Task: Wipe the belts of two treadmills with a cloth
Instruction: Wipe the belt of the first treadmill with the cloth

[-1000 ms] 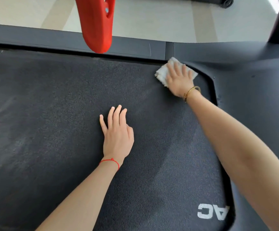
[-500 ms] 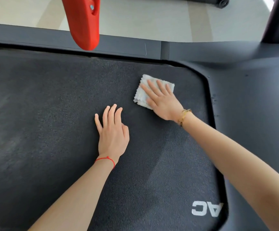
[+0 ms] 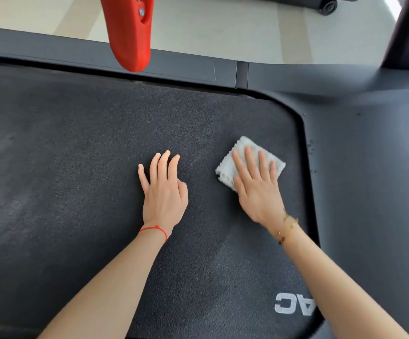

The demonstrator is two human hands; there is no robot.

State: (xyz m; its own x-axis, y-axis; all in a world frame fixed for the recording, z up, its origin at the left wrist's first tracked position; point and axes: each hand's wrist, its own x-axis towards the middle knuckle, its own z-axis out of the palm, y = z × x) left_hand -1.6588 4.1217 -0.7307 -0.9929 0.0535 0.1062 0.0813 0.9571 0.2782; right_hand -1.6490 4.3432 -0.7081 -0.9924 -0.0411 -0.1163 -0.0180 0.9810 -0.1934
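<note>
**Flat hand presses cloth near belt's right edge**

Straight, spread fingers of the right hand (image 3: 257,189) press a folded white cloth (image 3: 248,162) flat onto the dark treadmill belt (image 3: 76,192), a little in from the belt's curved right edge, where the motor cover (image 3: 369,179) begins. The left hand (image 3: 163,192) rests just beside it, fingers straight and released, grasping nothing. Open belt stretches left and toward the far side rail (image 3: 174,69). A red clip (image 3: 128,33) hangs overhead.
</note>
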